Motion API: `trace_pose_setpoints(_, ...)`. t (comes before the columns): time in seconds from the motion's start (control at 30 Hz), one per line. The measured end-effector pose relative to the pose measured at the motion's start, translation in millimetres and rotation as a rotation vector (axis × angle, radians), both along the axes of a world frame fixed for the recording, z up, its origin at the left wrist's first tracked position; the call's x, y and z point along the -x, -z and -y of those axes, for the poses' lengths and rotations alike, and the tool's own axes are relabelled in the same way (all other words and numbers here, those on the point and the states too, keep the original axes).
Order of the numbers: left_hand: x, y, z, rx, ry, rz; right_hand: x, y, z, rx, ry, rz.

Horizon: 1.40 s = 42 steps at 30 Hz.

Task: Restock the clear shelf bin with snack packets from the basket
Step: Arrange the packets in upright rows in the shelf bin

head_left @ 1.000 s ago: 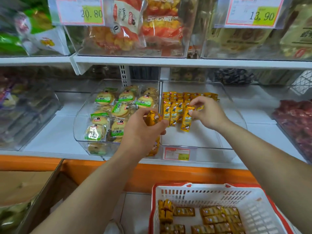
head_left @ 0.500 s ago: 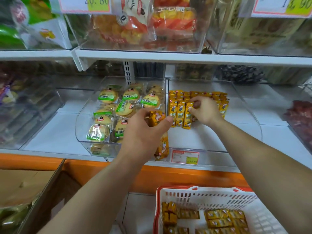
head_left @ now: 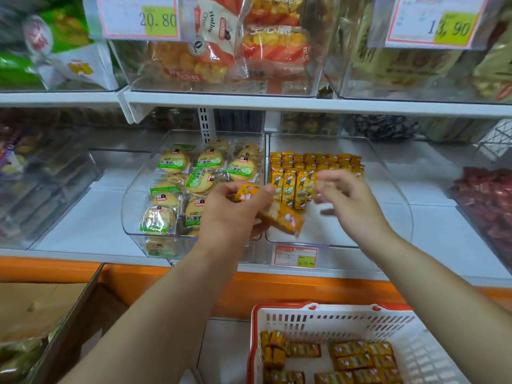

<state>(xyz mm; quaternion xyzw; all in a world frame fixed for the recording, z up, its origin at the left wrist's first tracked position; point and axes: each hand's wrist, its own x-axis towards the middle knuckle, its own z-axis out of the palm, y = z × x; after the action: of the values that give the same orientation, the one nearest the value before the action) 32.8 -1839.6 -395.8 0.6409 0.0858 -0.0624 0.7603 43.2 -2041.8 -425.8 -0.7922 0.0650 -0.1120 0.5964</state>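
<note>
A clear shelf bin (head_left: 399, 217) on the middle shelf holds rows of small yellow snack packets (head_left: 315, 164) at its back. My left hand (head_left: 235, 214) is closed on a bunch of the same orange-yellow packets (head_left: 279, 216), held over the bin's front left corner. My right hand (head_left: 349, 200) hovers, blurred, over the bin's bare front floor with fingers apart and nothing in it, just in front of the standing packets. Below, a white basket with a red rim (head_left: 327, 307) holds several more yellow packets (head_left: 357, 356).
Another clear bin (head_left: 133, 212) to the left holds round biscuits in green-labelled wrappers. An upper shelf (head_left: 277, 102) overhangs the bins. Red packets (head_left: 487, 200) lie at the right. A cardboard box (head_left: 50, 309) sits lower left. A price tag (head_left: 295, 256) hangs on the bin's front.
My right hand has let go of the packets it was setting in the row and pulled back toward me, fingers spread. My left hand has shifted slightly right with its packets.
</note>
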Motion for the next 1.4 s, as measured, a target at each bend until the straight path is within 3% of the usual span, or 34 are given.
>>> trace_pose_setpoints(0.1,4.4,-1.3,10.0,0.215,0.062,-0.1,64.2,-20.0,-18.5,-0.291,-0.269,-0.141)
trace_pose_setpoints(0.2,12.9,0.4,22.9,0.288,0.177,-0.085,83.6,-27.5,-23.0,-0.387,-0.153,-0.067)
trace_pose_setpoints(0.3,19.2,4.6,30.3,0.164,0.265,0.02,81.9,-33.3,-16.3,-0.407,0.012,0.011)
trace_pose_setpoints(0.4,26.9,6.4,37.1,-0.03,0.346,0.116,79.4,-32.7,-5.6,-0.433,0.039,0.035)
trace_pose_setpoints(0.6,26.9,7.8,45.9,-0.343,0.336,0.313,64.3,-30.7,20.9,-0.223,-0.052,0.042)
trace_pose_setpoints(0.73,4.6,10.4,29.2,-0.716,0.089,0.486,16.3,-25.5,47.9,0.062,0.051,0.133)
trace_pose_setpoints(0.8,-7.0,14.9,18.5,-0.809,0.003,0.481,-17.7,-15.1,56.6,0.192,0.076,0.097)
trace_pose_setpoints(1.0,-20.3,35.9,9.3,-0.949,0.191,0.238,-96.7,30.1,62.6,0.366,0.103,-0.056)
trace_pose_setpoints(1.4,-22.8,48.6,13.6,-1.088,0.273,0.275,-120.1,55.2,52.7,0.632,0.037,-0.145)
